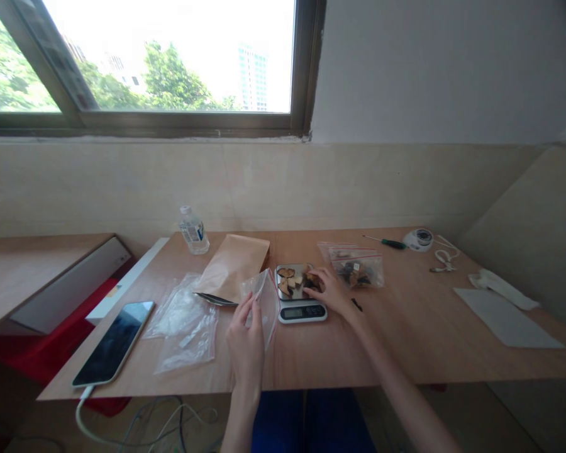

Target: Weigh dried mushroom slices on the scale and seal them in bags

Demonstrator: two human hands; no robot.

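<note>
My left hand (246,324) pinches a clear zip bag (270,308) with a red seal line, just left of a small kitchen scale (302,313). Several dried slices (286,284), pale with brown edges like dried mushroom, lie on the metal plate of the scale. Over the plate's right side, my right hand (331,290) has its fingers curled around some of the dried slices. Its fingertips partly hide those pieces. Close behind this hand lies a filled zip bag (358,272) of dark dried pieces.
A brown paper pouch (233,264), empty clear bags (183,321), a water bottle (194,231) and a cabled phone (116,343) occupy the left. To the right are a screwdriver (392,243), a white dome camera (419,239) and a white sheet (507,318).
</note>
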